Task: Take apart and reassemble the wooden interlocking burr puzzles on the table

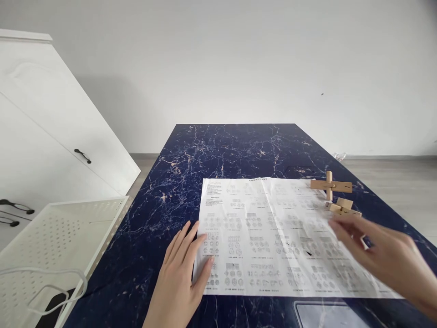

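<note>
A large white printed instruction sheet with many small diagrams lies flat on the dark blue marbled table. My left hand rests palm down with fingers spread on the sheet's left edge. My right hand hovers blurred over the sheet's right side, fingers apart and holding nothing. Just beyond it, at the sheet's far right corner, stand a wooden cross-shaped puzzle piece and a few loose wooden blocks.
A white perforated tray with a white cable sits at the left beside a white cabinet with black handles. A light rectangular object shows at the table's near edge. White wall behind.
</note>
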The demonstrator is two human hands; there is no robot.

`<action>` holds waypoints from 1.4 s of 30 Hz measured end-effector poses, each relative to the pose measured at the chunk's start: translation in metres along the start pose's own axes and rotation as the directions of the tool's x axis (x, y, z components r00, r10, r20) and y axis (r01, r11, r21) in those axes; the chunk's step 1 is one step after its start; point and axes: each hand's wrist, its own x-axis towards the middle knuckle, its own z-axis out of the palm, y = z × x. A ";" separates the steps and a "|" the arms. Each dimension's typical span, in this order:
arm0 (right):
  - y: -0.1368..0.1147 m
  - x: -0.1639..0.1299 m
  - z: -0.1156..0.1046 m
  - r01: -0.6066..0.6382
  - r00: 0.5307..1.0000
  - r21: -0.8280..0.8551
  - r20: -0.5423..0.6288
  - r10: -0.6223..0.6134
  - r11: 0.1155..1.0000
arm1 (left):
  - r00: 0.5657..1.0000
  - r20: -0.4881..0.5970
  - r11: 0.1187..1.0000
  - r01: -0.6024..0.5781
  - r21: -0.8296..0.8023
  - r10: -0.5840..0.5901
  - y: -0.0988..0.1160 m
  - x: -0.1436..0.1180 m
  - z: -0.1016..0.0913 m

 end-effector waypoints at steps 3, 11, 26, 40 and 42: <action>0.024 0.034 -0.015 -0.167 0.960 -0.171 -0.253 0.121 0.971 | 1.000 0.000 1.000 0.002 -0.017 -0.002 0.000 0.000 0.000; 0.091 0.095 -0.017 -0.328 0.929 -0.170 0.119 0.350 0.929 | 1.000 0.009 1.000 -0.010 -0.018 0.010 0.001 0.000 -0.003; -0.015 0.102 0.002 0.178 0.968 -0.065 -0.166 -0.186 0.982 | 0.997 -0.049 0.997 0.059 -0.055 -0.061 0.012 0.001 -0.005; -0.110 0.061 0.070 0.768 0.638 0.194 -0.321 -0.700 0.610 | 0.901 0.246 0.789 -0.151 -0.595 0.358 0.030 0.112 -0.033; -0.108 0.057 0.072 0.762 0.647 0.232 -0.313 -0.695 0.605 | 0.884 0.250 0.767 -0.166 -0.620 0.394 0.028 0.119 -0.027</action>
